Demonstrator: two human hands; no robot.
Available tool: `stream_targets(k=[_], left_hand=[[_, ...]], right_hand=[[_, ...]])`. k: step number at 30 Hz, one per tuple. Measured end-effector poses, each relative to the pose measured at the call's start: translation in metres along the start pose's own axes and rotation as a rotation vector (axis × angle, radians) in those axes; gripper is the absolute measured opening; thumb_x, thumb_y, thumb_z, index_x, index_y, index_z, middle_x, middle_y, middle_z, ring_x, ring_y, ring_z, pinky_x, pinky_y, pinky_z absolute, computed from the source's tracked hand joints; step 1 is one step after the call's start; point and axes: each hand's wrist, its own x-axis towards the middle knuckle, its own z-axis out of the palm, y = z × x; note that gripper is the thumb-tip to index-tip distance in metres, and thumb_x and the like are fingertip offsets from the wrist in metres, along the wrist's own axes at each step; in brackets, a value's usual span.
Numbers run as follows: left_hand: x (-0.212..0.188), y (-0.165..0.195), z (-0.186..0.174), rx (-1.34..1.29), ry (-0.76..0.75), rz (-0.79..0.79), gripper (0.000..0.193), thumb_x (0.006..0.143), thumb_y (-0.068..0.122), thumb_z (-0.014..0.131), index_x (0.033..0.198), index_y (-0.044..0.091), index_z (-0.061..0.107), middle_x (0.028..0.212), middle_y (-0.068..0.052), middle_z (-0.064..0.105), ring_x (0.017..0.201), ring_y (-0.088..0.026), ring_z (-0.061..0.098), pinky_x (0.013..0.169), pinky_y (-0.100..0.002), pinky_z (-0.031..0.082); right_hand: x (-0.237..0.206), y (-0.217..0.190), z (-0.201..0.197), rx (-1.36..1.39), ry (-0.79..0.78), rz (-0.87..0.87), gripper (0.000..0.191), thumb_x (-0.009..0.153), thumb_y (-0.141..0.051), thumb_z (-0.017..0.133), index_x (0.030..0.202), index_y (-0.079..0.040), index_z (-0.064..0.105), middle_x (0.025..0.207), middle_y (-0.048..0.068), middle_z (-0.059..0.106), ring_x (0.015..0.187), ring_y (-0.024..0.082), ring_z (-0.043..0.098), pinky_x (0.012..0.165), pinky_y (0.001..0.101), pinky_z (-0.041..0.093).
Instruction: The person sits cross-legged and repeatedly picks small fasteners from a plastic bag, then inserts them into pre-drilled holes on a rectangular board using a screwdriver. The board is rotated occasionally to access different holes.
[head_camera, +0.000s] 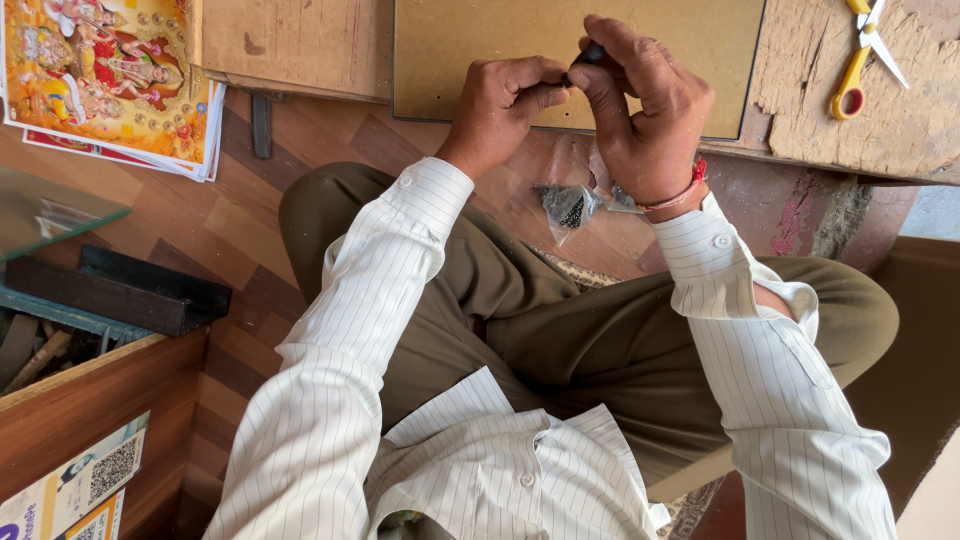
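Observation:
My left hand (500, 105) and my right hand (645, 105) meet over a brown board (460, 45). Together their fingertips pinch a small dark object (585, 55), mostly hidden by the fingers. A red thread band circles my right wrist. Below the hands, on the wooden floor, lies a clear plastic bag (568, 208) holding several small black pieces. I sit cross-legged in olive trousers and a white striped shirt.
Yellow-handled scissors (862, 55) lie on a worn wooden block at top right. A stack of colourful printed pictures (105, 80) rests at top left. A pane of glass (50, 212), a dark frame strip (120, 292) and a wooden box sit at left.

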Motion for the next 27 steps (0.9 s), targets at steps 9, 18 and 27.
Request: stream_targets(k=[9,18,27], left_hand=[[-0.002,0.001,0.001,-0.048,-0.01,-0.032,0.012,0.092,0.002,0.078,0.103,0.002,0.075,0.091,-0.009,0.08,0.082,-0.017,0.079,0.074,-0.029,0.063],[-0.001,-0.001,0.004,0.128,0.002,-0.042,0.012,0.09,0.01,0.082,0.097,0.004,0.075,0.085,-0.011,0.078,0.073,-0.02,0.075,0.067,-0.033,0.057],[-0.009,-0.006,0.003,0.045,-0.002,-0.077,0.013,0.089,0.008,0.081,0.099,0.003,0.075,0.091,-0.013,0.078,0.079,-0.021,0.08,0.072,-0.032,0.061]], right_hand=[[0.002,0.002,-0.002,0.066,-0.021,0.087,0.023,0.107,0.003,0.082,0.121,0.005,0.064,0.106,0.012,0.075,0.102,0.016,0.077,0.091,0.0296,0.065],[0.012,-0.021,-0.004,-0.038,-0.028,-0.072,0.029,0.097,0.017,0.069,0.124,0.009,0.063,0.109,0.018,0.073,0.101,0.022,0.075,0.088,0.0328,0.061],[0.012,-0.023,0.003,-0.054,0.028,0.104,0.027,0.098,-0.007,0.091,0.102,0.0,0.066,0.091,0.009,0.073,0.083,0.017,0.075,0.076,0.0277,0.061]])
